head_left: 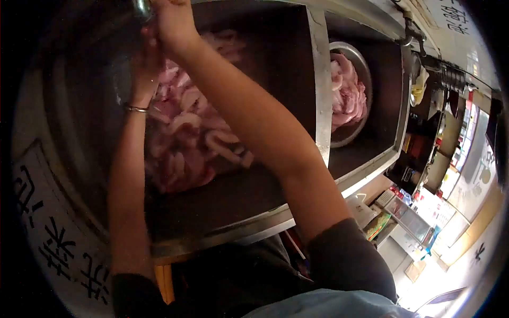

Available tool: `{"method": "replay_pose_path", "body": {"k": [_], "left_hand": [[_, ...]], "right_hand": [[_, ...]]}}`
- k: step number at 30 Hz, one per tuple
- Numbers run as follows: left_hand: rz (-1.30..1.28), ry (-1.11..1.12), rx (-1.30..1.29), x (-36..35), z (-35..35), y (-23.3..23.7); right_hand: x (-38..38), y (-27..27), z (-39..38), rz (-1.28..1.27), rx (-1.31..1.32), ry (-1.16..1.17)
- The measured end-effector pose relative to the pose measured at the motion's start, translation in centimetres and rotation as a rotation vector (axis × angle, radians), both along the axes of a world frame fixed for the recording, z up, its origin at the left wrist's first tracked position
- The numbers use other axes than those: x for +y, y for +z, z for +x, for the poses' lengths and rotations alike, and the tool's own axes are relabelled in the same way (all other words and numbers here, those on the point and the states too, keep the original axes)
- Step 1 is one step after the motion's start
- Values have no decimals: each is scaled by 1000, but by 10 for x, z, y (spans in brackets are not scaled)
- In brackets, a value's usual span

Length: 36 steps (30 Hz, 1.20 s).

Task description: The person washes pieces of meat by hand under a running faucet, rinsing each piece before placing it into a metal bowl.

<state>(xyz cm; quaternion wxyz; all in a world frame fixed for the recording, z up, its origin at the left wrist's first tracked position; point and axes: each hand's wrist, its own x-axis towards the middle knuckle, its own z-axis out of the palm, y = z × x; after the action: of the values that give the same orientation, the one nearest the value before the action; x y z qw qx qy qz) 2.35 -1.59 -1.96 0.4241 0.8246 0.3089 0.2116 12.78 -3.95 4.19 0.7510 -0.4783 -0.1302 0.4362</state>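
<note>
In the head view, raw pale-pink meat pieces (185,132) lie heaped in the large dark sink basin (254,199). My left hand (147,66), with a bracelet at its wrist, is above the heap, its fingers stretched upward and close to my right hand. My right hand (172,26) is at the top edge of the view, beside a shiny metal fitting (142,8) that looks like a tap. The right fingers are mostly out of sight, so their grip does not show.
A metal bowl (366,74) of similar meat stands in the right-hand basin, past the metal divider (320,79). Wall pipes and a tap (414,34) are at the upper right. A white counter (395,244) and shelving lie beyond the sink.
</note>
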Motion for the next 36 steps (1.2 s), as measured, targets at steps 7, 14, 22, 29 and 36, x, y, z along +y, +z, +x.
{"method": "replay_pose_path", "body": {"k": [7,14,22,29,36], "left_hand": [[307,-38,-264,36,7,0],[-246,-97,-320,17,11,49],[-557,-345,-153,36,-1,39],[-500,-217,-219,17,11,68],[-427,-394,-332,29,7,45]], "right_hand": [[-53,31,21,-254,-888,26],[-55,43,42,-390,-1270,176],[-62,56,28,-230,-1031,113],[-62,55,31,-277,-978,124],[-58,49,22,-427,-1179,147]]}}
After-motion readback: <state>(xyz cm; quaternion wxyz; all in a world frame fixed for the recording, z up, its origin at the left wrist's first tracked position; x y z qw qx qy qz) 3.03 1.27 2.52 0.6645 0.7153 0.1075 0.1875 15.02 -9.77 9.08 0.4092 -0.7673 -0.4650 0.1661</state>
